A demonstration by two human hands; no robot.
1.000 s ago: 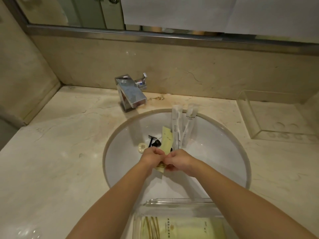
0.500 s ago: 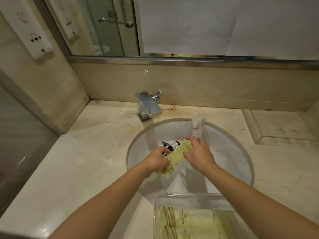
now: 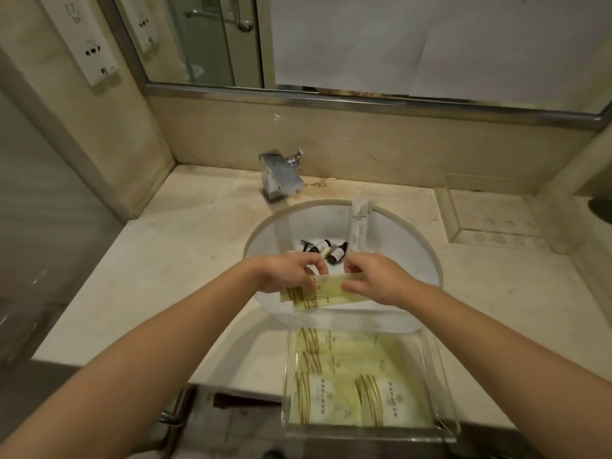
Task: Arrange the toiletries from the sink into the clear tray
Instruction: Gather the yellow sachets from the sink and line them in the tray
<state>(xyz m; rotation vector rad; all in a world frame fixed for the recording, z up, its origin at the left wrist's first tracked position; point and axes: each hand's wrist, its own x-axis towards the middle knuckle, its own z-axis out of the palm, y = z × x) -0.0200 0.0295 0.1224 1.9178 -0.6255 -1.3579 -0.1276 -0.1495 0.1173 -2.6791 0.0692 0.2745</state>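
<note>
Left hand: left hand (image 3: 291,271) pinches the striped end of two flat pale-yellow sachets (image 3: 326,293), fingers curled closed over the top edge, thumb underneath.
Right hand: right hand (image 3: 377,279) nips the opposite end between thumb and fingertips, the other fingers loosely bent.
Why held so: a grip at both ends keeps the thin packets level and squared one over the other, probably so they drop flat into the tray as a pair.
Sachets: they hang above the near rim of the round white ceramic sink (image 3: 427,260), just short of the tray; limp, smooth, matt paper or foil with brown line print at one end.
Clear tray: clear square acrylic tray (image 3: 440,385) sits on the near edge of the cream marble table (image 3: 172,260), right below the hands; similar yellow sachets already lie flat in rows in it.
Left in the sink: small dark-capped bottles (image 3: 331,251), a black razor-like piece (image 3: 306,243) too small to be sure of, and a long white wrapped toothbrush packet (image 3: 359,223) leaning up the back wall.
Surroundings: angular chrome tap (image 3: 281,177) behind the sink; a second clear tray (image 3: 490,217) at the far right.
Handling: sachets are light and slippery, so they may slide apart once released.
</note>
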